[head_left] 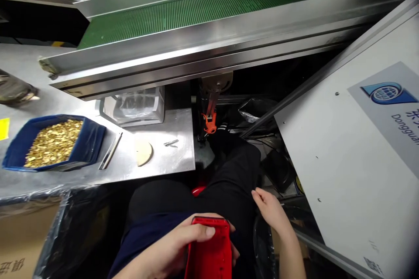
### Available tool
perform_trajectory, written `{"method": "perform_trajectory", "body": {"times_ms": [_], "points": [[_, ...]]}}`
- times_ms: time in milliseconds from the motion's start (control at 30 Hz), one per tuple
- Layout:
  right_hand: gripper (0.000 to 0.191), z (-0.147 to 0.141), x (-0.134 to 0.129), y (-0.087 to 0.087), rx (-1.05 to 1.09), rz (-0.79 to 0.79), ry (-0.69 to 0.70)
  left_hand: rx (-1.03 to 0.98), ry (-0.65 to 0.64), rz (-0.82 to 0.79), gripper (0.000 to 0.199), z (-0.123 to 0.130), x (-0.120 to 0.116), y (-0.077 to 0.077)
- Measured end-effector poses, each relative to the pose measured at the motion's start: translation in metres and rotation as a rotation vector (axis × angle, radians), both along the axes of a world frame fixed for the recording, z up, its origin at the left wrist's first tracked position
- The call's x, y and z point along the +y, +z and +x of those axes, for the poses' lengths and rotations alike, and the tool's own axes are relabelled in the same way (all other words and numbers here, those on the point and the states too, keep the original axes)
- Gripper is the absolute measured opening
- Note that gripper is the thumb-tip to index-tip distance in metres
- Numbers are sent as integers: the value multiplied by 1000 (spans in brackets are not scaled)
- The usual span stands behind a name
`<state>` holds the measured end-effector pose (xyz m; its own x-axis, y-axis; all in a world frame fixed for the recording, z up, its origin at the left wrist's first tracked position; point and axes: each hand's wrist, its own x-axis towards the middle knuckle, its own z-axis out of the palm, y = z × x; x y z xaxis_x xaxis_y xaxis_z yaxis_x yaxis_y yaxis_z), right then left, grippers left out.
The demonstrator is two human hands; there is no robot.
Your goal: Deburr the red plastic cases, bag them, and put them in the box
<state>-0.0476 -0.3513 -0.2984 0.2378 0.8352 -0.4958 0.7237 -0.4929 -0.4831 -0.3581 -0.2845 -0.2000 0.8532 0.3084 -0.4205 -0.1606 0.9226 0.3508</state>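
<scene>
My left hand [183, 237] is wrapped round a red plastic case [211, 255] above my lap, its thumb pressing on the inner face. The case is a shallow open shell with raised side walls and small dark marks inside; its lower end runs out of view. To the right, my right hand [269, 207] hangs beside my right thigh with its fingers curled together. Whatever may lie between those fingers is too small or hidden to make out. The dark trousers [235, 174] on my legs are close to that hand.
A metal bench holds a blue bin [93, 141] of small gold-coloured parts, a clear plastic box [147, 107], a pale half-round piece [143, 152] and thin tools. Behind runs a green conveyor belt [183, 11]. A white machine panel [356, 139] slants along the right; below hangs an orange-red tool [210, 124].
</scene>
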Motion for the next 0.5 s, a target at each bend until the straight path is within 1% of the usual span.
{"method": "perform_trajectory", "body": {"times_ms": [67, 133, 233, 333, 400, 433, 500], "points": [[44, 4, -1, 16, 5, -24, 19, 6, -9, 16, 46, -3, 0, 2], [46, 5, 4, 32, -4, -33, 20, 19, 2, 9, 46, -6, 0, 4], [43, -7, 20, 49, -31, 20, -25, 50, 36, -16, 48, -11, -3, 4], [39, -38, 42, 57, 21, 141, -65, 81, 53, 2, 50, -17, -8, 3], [43, -65, 54, 63, 120, 205, -46, 105, 56, 17, 51, -22, -9, 5], [46, -79, 58, 68, 193, 227, -25, 117, 56, 24, 51, -24, -9, 7], [47, -104, 63, 80, 412, 273, 10, 135, 64, 38, 50, -28, -6, 12]]}}
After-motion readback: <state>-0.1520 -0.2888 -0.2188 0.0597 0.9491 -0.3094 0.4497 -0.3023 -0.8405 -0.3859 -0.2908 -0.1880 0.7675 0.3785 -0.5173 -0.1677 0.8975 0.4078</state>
